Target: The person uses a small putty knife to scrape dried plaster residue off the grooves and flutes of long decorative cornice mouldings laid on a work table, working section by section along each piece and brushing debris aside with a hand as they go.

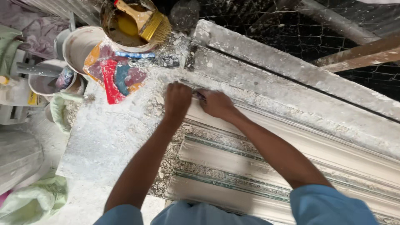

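Left hand (177, 100): knuckles up, fingers curled together and pressed down on the near end of the moulding; whether they pinch anything I cannot tell — the fingertips are hidden under the hand.
Right hand (217, 104): just beside the left, almost touching it; its fingers are closed around a small dark tool (198, 95), only a short bit of which shows between the two hands.
Plaster moulding (300, 137): a long white ribbed strip that runs from under the hands away to the right edge of the view, lying on the surface; both hands rest at its left end, near its upper ridge.
Crumbs (168, 160): loose white chips and dust lie thick along the moulding's left end and in its grooves, below the left forearm.
Surface (108, 133): dusted white, bare to the left of the hands.
Plastic scrapers (114, 79): a red one and a blue one lie flat on an orange-and-purple sheet, up and left of the left hand, well apart from it.
Bucket (125, 25): at the top, crusted inside, with a yellow-bristled brush (148, 21) leaning in it — wooden handle pointing up-left.
White tubs (79, 46): two of them stand left of the bucket, at the surface's edge.
Green cloth (35, 200): bunched at the lower left, off the surface.
Sleeves (329, 204): light blue, at the bottom of the view.
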